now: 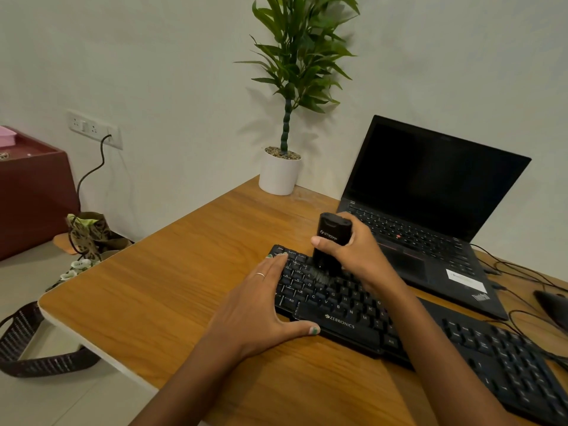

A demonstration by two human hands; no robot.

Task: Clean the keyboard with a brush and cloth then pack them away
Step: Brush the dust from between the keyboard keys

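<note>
A black keyboard point(353, 318) lies slantwise across the wooden desk point(184, 287). My right hand point(353, 250) grips a black brush point(332, 241) upright, its bristles down on the keys near the keyboard's upper left. My left hand point(261, 309) lies flat with straight fingers over the keyboard's left end, thumb along its front edge. No cloth is in view.
An open black laptop point(430, 210) stands behind the keyboard. A potted plant point(281, 170) sits at the desk's back corner. Cables point(522, 272) and a dark mouse point(551, 305) lie at the right. Left of the desk: a patterned bag point(89, 232), a strap point(33, 348), a maroon cabinet point(30, 192).
</note>
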